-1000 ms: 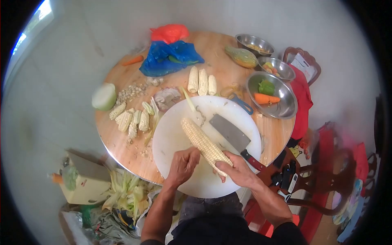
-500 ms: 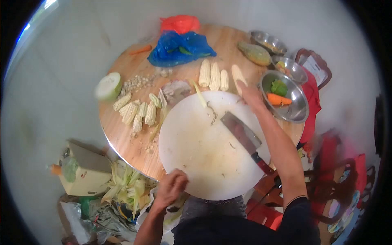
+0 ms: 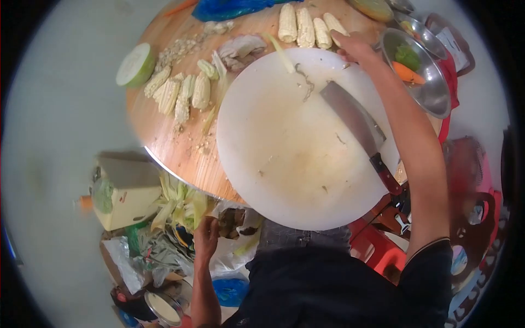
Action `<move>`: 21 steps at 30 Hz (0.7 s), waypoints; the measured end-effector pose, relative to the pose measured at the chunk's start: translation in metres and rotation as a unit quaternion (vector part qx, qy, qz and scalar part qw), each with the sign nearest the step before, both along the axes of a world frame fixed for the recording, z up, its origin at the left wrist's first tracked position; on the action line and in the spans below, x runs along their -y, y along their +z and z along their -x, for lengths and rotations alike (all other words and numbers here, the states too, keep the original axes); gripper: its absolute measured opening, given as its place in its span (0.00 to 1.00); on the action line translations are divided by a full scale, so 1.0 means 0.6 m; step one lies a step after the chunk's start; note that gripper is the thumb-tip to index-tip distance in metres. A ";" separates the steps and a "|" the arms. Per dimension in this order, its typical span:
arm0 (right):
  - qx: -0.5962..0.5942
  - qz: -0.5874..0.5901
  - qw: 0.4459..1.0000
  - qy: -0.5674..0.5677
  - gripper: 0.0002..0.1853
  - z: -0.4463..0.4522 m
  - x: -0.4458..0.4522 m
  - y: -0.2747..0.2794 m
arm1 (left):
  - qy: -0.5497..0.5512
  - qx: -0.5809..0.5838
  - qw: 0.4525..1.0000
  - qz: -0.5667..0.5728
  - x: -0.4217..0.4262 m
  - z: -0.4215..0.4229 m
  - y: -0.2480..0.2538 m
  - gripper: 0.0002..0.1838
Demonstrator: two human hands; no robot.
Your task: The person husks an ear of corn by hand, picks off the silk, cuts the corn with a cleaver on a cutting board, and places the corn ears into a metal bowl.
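My right hand (image 3: pixel 358 49) is at the table's far side, its fingers closed about the near end of a peeled corn cob (image 3: pixel 334 24). Several more peeled cobs (image 3: pixel 305 27) stand in a row just left of it. Below the table edge, my left hand (image 3: pixel 206 236) hangs with its fingers curled together beside a plastic bag (image 3: pixel 232 257) and dark brown scraps (image 3: pixel 232 221); what it grips, if anything, is hidden. A cleaver (image 3: pixel 350 117) lies on the round white cutting board (image 3: pixel 273 180), apart from both hands.
Cut corn pieces (image 3: pixel 170 95), a halved green gourd (image 3: pixel 135 64) and a crumpled cloth (image 3: pixel 242 52) are left of the board. A metal bowl (image 3: pixel 435 98) holding a carrot (image 3: pixel 408 73) stands right. Corn husks (image 3: pixel 183 205) and a cream bin (image 3: pixel 128 191) are below left.
The view has tipped down toward the floor. My left hand has gone from the board's near edge down to the bag. My right hand has brought its corn cob closer to the row.
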State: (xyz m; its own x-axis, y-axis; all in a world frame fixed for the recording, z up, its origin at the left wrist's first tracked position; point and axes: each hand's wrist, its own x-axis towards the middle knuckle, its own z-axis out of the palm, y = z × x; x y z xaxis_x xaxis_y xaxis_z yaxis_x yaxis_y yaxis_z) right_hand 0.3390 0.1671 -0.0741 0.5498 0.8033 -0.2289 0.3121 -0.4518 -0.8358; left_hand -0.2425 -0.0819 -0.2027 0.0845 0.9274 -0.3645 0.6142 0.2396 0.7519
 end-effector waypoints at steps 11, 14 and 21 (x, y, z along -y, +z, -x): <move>-0.010 -0.110 0.991 0.072 0.21 -0.018 0.101 0.008 | -0.339 -0.281 0.897 0.033 0.038 -0.078 0.096 0.12; 0.016 -0.163 0.981 0.107 0.21 0.045 0.174 0.048 | -0.366 -0.252 0.896 -0.004 0.073 -0.078 0.000 0.11; 0.072 -0.190 0.976 0.083 0.16 0.213 0.394 0.143 | -0.212 -0.250 0.930 -0.166 0.012 -0.025 -0.269 0.17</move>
